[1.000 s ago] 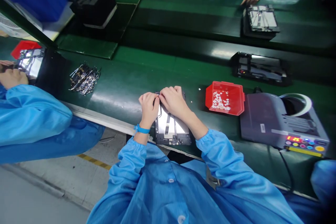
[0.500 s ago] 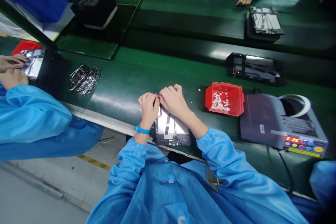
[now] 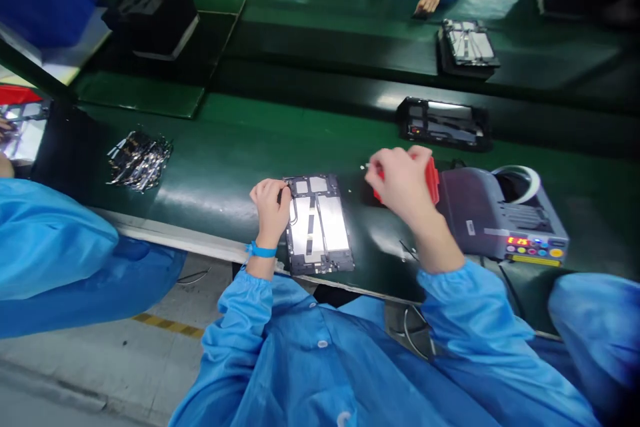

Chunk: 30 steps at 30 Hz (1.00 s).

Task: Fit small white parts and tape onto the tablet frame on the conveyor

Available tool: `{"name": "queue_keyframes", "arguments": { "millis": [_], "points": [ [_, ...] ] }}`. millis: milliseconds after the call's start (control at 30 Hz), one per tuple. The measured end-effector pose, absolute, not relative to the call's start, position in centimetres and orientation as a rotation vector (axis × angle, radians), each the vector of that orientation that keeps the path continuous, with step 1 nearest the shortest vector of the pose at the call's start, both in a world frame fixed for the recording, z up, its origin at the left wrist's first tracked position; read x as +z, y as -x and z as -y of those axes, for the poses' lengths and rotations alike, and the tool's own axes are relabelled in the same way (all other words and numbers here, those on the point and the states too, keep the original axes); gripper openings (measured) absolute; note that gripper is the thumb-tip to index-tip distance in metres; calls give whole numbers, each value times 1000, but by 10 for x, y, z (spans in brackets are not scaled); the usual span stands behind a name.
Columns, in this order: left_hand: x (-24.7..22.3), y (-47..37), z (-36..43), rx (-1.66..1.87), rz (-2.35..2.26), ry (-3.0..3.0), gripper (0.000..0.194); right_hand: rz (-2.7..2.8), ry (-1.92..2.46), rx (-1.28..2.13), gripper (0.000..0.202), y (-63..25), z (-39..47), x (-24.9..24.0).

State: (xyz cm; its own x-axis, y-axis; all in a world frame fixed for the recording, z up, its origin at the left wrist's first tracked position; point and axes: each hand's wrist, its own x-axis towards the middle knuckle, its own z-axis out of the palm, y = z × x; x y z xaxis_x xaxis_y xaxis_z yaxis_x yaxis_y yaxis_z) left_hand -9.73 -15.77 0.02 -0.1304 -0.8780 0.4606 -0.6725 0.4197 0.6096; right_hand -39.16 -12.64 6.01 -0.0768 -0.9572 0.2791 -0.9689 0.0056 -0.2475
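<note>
A flat device assembly (image 3: 320, 227) with silvery panels and black edges lies near the bench's front edge. My left hand (image 3: 271, 207) is at its upper left corner, fingers pinched together; what they hold, if anything, is too small to name. Over the red bin (image 3: 432, 180) is my right hand (image 3: 397, 177), its fingers curled and covering most of the bin. Something small and pale shows by its fingertips, but I cannot make out whether it is held. A small white bit lies on the bench between the device and the bin.
Right of the bin stands a grey tape dispenser (image 3: 480, 213). Behind are a black device frame (image 3: 445, 123) and stacked assemblies (image 3: 469, 47). A pile of small metallic parts (image 3: 140, 160) lies left. Other people's hands are across the bench and at the far left.
My right hand has left the device's top edge and moved right, over the red bin, uncovering the device's upper part. My left hand stays at the corner. The whole view has shifted somewhat.
</note>
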Motion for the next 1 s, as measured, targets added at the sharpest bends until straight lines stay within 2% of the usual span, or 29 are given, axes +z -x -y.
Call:
{"name": "queue_keyframes", "arguments": {
  "millis": [67, 133, 200, 267, 333, 433, 500, 567, 667, 833, 1000],
  "points": [
    [1, 99, 159, -328, 1838, -1326, 16, 2360, -2029, 407, 26, 434, 112, 58],
    [2, 100, 161, -346, 1810, -1331, 14, 2442, -2034, 260, 35, 464, 103, 52],
    [3, 101, 162, -366, 1802, -1330, 13, 2441, -2064, 186, 45, 479, 99, 48],
    [4, 102, 162, -381, 1796, -1315, 12, 2392, -2041, 206, 44, 480, 94, 51],
    [5, 103, 162, -398, 1794, -1313, 12, 2339, -1972, 339, 40, 469, 90, 58],
    [6, 103, 160, -439, 1797, -1334, 12, 2299, -1976, 743, 35, 428, 91, 68],
    [7, 103, 159, -473, 1799, -1340, 11, 2302, -2201, 1026, 31, 388, 100, 65],
    [8, 102, 157, -504, 1802, -1327, 11, 2306, -2564, 1125, 31, 345, 114, 56],
    [9, 99, 154, -533, 1818, -1307, 10, 2294, -2848, 985, 33, 297, 138, 42],
    [14, 95, 149, -519, 1904, -1418, 12, 2242, -2898, 935, 27, 280, 158, 41],
    [17, 88, 147, -532, 1912, -1404, 14, 2245, -2901, 725, 26, 279, 169, 49]
  ]
}}
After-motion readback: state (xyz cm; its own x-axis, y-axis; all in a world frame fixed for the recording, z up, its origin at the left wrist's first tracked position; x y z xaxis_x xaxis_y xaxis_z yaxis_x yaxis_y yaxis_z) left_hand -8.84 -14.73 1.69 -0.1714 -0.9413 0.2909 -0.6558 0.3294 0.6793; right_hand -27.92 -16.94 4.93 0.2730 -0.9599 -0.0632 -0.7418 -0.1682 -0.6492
